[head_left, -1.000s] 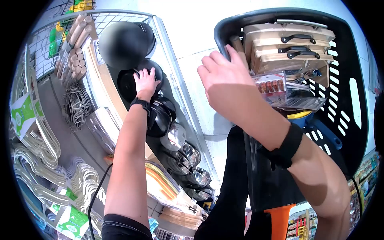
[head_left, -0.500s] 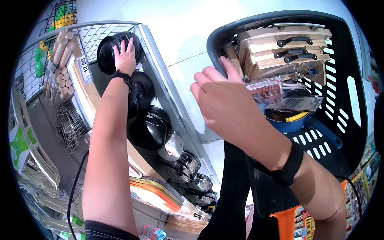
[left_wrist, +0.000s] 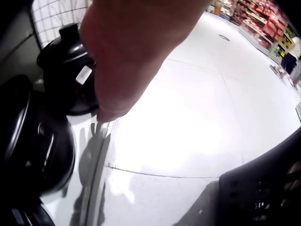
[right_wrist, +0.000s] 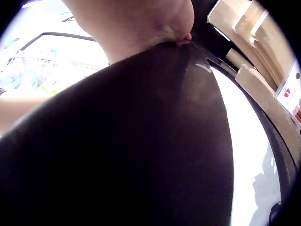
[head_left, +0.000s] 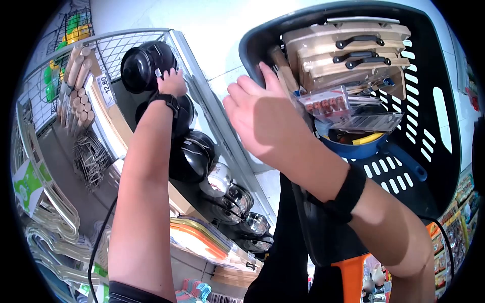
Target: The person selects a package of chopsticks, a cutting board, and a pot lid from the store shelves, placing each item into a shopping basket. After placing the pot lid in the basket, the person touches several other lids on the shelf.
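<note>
In the head view my left hand reaches to a black cooking pot at the far end of the shelf, fingertips right at its side. In the left wrist view that pot carries a small white label, and the hand hides part of it. More black pots stand in a row nearer to me. My right hand grips the rim of a black shopping basket, fingers curled over the edge. In the basket lie wooden boards with black handles, clear packs and a blue pan.
Shiny steel pots continue the row towards me. A wire rack closes the shelf's far end. Wooden rods, wire racks and hangers stand on the left. Pale floor tiles run between shelf and basket.
My left hand has moved from the middle pots to the far one, spread over it, then slid down to its right side. The right hand has stayed on the basket rim.
</note>
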Demonstrator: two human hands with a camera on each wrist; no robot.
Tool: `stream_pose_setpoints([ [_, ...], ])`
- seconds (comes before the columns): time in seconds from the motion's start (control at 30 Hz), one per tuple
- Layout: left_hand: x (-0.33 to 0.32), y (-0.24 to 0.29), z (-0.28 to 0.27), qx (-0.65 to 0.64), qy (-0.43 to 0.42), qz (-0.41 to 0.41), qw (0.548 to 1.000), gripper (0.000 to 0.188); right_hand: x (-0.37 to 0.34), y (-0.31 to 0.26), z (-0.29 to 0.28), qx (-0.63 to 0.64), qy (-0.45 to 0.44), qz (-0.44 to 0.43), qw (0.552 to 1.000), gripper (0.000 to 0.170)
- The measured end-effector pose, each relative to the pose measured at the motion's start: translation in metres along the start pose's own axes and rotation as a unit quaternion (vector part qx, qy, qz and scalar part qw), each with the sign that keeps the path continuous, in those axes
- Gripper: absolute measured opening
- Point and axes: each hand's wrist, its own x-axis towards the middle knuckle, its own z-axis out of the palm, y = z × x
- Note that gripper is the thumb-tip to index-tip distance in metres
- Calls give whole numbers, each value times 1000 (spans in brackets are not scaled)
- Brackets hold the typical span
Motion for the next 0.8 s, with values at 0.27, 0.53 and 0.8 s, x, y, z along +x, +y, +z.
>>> stream_pose_setpoints([
  [0.27, -93, 122, 72, -328, -41, 127, 935, 49, 10, -7, -3, -80, -89, 31, 992, 19],
  [0.53, -236, 228, 171, -539, -73, 74, 836, 35, 10, -8, -20, -133, -113, -42, 984, 17],
  [0.8, -355, 273, 243, -596, -135, -83, 787, 34, 15, -15, -21, -147, -177, -33, 972, 20],
])
